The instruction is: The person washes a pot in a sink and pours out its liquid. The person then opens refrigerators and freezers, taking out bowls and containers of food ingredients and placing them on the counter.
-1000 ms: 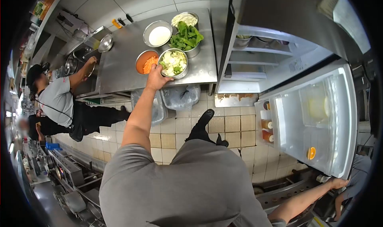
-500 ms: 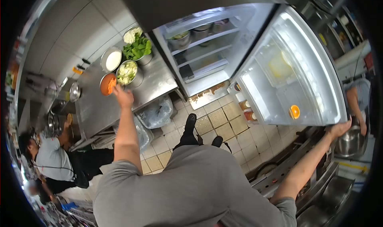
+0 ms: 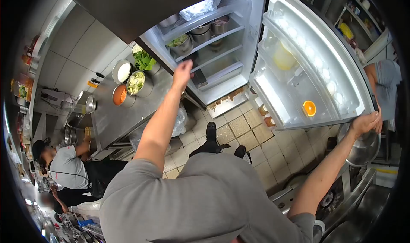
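Left hand before open fridge, fingers half-curled, seemingly empty; round bowl of greens inside, beyond fingertips. Right hand, farther, clasping fridge door edge.

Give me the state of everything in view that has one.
Refrigerator door: open
Right hand: gripping the door
Left hand: blurred, nothing visibly held
Carrot bowl: uncovered, partly filled
White-filled bowl: uncovered
Chopped-vegetable container: uncovered, well filled
Leafy greens: uncovered, heaped
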The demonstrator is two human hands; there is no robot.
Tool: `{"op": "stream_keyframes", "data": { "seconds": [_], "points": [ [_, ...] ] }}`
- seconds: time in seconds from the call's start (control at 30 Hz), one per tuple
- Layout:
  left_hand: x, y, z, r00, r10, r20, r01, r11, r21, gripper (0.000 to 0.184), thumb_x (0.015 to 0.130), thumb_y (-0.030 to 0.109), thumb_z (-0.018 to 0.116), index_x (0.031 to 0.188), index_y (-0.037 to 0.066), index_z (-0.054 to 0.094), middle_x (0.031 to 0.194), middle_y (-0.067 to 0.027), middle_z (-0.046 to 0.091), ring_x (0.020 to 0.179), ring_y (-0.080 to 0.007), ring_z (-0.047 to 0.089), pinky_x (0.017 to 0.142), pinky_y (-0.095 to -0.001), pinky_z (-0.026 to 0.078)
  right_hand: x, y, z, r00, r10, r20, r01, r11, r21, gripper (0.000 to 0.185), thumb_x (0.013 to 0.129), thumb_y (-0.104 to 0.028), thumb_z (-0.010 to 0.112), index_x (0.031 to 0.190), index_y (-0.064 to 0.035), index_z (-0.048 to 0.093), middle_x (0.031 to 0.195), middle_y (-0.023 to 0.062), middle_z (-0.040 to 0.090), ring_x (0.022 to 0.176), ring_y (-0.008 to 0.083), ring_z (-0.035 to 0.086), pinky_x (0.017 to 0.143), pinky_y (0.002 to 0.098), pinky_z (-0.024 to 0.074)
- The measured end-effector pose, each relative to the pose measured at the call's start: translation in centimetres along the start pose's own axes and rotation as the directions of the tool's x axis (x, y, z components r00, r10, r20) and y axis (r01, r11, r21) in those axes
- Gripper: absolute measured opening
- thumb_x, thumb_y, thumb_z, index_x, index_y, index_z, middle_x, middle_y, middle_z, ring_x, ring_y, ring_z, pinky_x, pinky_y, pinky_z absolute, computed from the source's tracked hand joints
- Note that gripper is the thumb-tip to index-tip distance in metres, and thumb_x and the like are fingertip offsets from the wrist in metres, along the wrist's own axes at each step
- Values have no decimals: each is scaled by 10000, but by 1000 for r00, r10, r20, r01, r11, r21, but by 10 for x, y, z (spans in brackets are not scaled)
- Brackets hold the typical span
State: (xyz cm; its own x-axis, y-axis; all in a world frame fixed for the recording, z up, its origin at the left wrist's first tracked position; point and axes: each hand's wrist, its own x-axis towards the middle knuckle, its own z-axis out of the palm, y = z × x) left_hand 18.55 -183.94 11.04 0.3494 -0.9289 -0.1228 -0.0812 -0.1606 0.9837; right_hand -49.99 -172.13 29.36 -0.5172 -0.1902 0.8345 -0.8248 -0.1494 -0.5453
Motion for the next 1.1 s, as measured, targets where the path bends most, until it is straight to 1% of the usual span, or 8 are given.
{"op": "stream_keyframes", "data": {
  "seconds": [0.07, 0.23, 0.4, 0.67, 0.87, 0.93, 0.97, 1.1],
  "points": [
    [68, 26, 14, 944, -299, -142, 224, 892, -392, 549, 982, 467, 596, 1356, 71, 525, 1273, -105, 533, 1083, -284, 522, 884, -480, 541, 0, 4, 4, 1000, 4, -6, -4, 1000, -8, 460, 1038, -277, 375, 1219, 87, 588, 1215, 237, 607, 1106, 329, 574, 1000, 401, 434],
    [121, 50, 26, 827, -473, -305, 263, 804, -533, 547, 1006, 405, 549, 1429, 84, 421, 1379, -120, 488, 1139, -338, 547, 877, -555, 548, 4, -1, 8, 999, 25, -21, -26, 999, -46, 483, 1041, -307, 339, 1219, 52, 608, 1200, 217, 614, 1097, 326, 582, 986, 403, 446],
    [138, 40, 30, 792, -468, -392, -12, 630, -777, 479, 979, 313, 591, 1408, 137, 468, 1435, -116, 476, 1199, -370, 538, 877, -592, 543, 18, 25, 19, 1000, 20, -23, -22, 999, -48, 502, 1051, -331, 316, 1208, 32, 625, 1198, 201, 616, 1104, 318, 586, 988, 411, 443],
    [132, 65, 21, 725, -615, -310, 126, 561, -818, 504, 922, 316, 667, 1371, 154, 506, 1403, -106, 503, 1184, -368, 537, 863, -654, 532, 24, 48, 32, 981, 192, 12, -192, 968, 160, 484, 1067, -340, 350, 1273, 33, 580, 1230, 205, 596, 1121, 325, 584, 997, 413, 451],
    [135, 62, 30, 606, -709, -359, 172, 558, -811, 469, 925, 296, 641, 1325, 77, 532, 1325, -142, 546, 1134, -360, 564, 761, -565, 579, 34, 85, 28, 995, -45, 94, 41, 998, 54, 486, 1058, -325, 336, 1244, 40, 597, 1224, 210, 599, 1097, 328, 587, 985, 406, 447],
    [124, 60, 44, 693, -552, -463, -67, 590, -805, 482, 932, 305, 598, 1301, 1, 537, 1331, -148, 553, 1134, -363, 571, 837, -515, 554, 29, 68, 35, 999, 49, 16, -51, 993, 106, 488, 1056, -320, 326, 1227, 41, 607, 1205, 204, 608, 1080, 328, 588, 980, 402, 444],
    [142, 33, 54, 785, -451, -425, -118, 564, -817, 498, 934, 330, 574, 1281, -26, 558, 1351, -147, 556, 1149, -358, 569, 923, -474, 509, 30, 66, 33, 999, -41, 10, 42, 999, -34, 480, 1058, -314, 322, 1236, 36, 598, 1180, 190, 610, 1074, 304, 593, 977, 391, 451],
    [90, 81, 124, 836, -483, -260, 273, 778, -566, 582, 885, 445, 678, 1237, -13, 602, 1295, -166, 582, 1129, -353, 569, 908, -569, 477, 26, 55, 32, 989, 123, 87, -138, 972, 189, 467, 1066, -310, 313, 1262, 22, 576, 1205, 163, 597, 1088, 261, 596, 973, 371, 466]
  ]
}}
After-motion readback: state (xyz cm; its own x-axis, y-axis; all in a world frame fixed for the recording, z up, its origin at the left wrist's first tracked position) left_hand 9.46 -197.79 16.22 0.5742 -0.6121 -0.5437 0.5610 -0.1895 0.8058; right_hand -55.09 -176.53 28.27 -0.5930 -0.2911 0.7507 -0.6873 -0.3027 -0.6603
